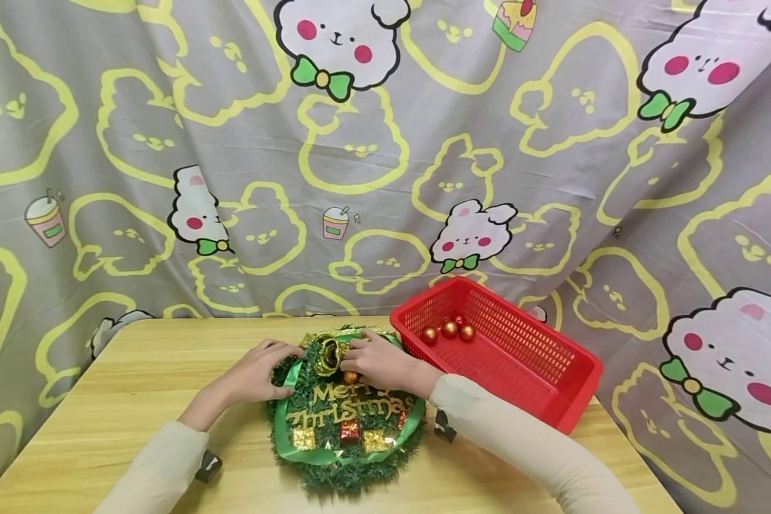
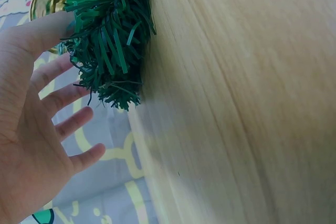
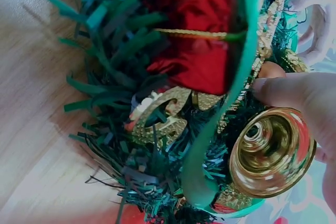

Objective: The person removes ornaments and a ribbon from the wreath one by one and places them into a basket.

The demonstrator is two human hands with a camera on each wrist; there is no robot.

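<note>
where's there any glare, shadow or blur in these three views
Head view: light is fairly even, with small highlights on the baubles in the red basket; left wrist view: a soft shadow dulls part of the table, whose grain looks smeary; right wrist view: the table is washed out, reflections streak the gold bell, and the green tinsel looks slightly soft.

Two long cream sleeves [image 1: 520, 437], a bit wrinkly, bare hands [image 1: 257, 373], small black boxes [image 1: 209, 465] by the wrists
</note>
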